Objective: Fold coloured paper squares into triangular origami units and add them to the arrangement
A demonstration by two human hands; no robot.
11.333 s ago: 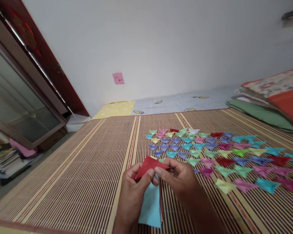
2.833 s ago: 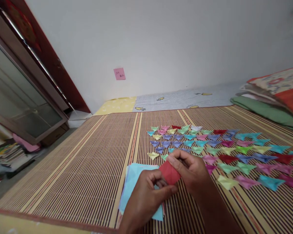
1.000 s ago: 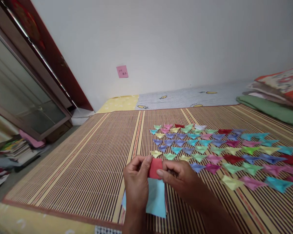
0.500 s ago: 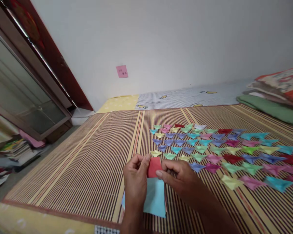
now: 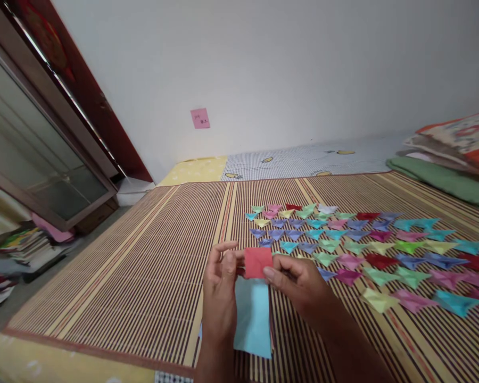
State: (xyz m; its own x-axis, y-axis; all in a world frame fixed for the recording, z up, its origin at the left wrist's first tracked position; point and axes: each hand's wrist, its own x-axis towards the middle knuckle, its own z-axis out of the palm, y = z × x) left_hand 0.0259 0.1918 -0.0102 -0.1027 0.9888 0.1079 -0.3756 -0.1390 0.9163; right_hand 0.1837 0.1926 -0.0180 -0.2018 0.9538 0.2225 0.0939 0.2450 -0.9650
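Note:
A small red folded paper (image 5: 258, 262) is held up between my hands, with faint crease lines on its face. My right hand (image 5: 299, 276) pinches its right edge between thumb and fingers. At its left edge is my left hand (image 5: 221, 282), thumb raised and fingers apart, the fingertips partly behind the paper. Light blue paper sheets (image 5: 253, 319) lie on the striped mat (image 5: 155, 266) beneath, partly covered by my left hand. To the right, several rows of small folded paper shapes (image 5: 379, 299) in many colours are spread over the mat.
Folded bedding and a green cloth (image 5: 435, 181) are piled at the far right. A pink note (image 5: 200, 118) is stuck on the white wall. Books (image 5: 24, 242) and a glass-panelled door (image 5: 43, 138) are at the left, beyond the mat's edge.
The red paper has turned and now looks wider than tall, a little higher up. My left thumb has come off it and the left fingers have spread; my right hand still grips it.

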